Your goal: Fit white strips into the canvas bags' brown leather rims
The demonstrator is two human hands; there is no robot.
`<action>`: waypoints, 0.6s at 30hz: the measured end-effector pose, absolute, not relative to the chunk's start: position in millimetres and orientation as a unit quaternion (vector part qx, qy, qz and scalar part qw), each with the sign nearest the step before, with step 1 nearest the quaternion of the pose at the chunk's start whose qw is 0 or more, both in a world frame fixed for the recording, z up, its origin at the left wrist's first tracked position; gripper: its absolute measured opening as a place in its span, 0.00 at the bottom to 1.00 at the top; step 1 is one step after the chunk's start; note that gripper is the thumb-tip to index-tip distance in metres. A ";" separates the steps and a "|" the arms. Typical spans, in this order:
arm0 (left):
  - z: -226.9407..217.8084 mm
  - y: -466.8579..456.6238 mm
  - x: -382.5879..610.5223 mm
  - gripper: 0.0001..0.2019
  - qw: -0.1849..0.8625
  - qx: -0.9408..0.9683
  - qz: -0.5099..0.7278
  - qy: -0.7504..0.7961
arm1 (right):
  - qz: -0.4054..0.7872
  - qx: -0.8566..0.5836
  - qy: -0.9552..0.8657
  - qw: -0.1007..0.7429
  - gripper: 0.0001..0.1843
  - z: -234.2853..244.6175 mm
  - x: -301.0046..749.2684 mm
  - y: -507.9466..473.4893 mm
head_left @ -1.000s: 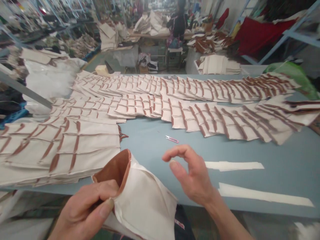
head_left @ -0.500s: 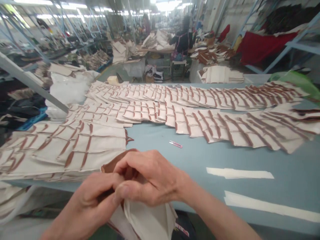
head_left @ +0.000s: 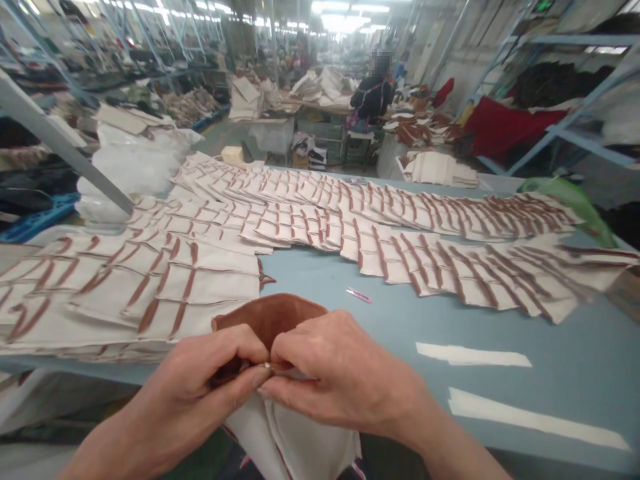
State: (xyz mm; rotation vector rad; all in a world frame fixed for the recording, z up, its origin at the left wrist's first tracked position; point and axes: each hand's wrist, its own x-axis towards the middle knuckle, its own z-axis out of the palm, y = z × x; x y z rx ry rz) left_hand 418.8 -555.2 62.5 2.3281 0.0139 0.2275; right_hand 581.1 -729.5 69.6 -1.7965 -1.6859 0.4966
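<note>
Pinched the near rim of a cream fabric pouch (head_left: pixel 320 433) between thumb and fingers of both left hand (head_left: pixel 195 380) and right hand (head_left: pixel 345 373), each grip pressed against the other at the seam. Held it at the near edge of the worktop (head_left: pixel 400 373), brown-lined mouth up and away, long axis apparently downward along the seam. Farther along, saw two pale strips (head_left: pixel 540 417), pink thread snips (head_left: pixel 359 295), overlapping rows of brown-edged cream pieces (head_left: pixel 373 260), a seated co-worker (head_left: pixel 371 97).

- Blue-grey table (head_left: pixel 310 270)
- Overlapping cream fabric pieces (head_left: pixel 225 283) with brown bands, along its far side and left
- Pink snips (head_left: pixel 361 296) near its middle
- Two pale strips (head_left: pixel 535 418), apart, right
</note>
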 end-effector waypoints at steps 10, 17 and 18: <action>47.8 -533.0 391.7 0.14 0.242 0.942 0.183 -0.146 | 0.455 -0.521 -0.513 0.508 0.25 32.6 571.8 -705.3; 48.1 -529.5 385.7 0.18 0.170 0.949 0.188 -0.185 | 0.561 -0.486 -0.396 0.541 0.29 20.3 562.2 -699.3; 49.5 -530.5 387.2 0.17 0.169 0.947 0.201 -0.186 | 0.565 -0.489 -0.383 0.543 0.30 19.6 561.6 -699.3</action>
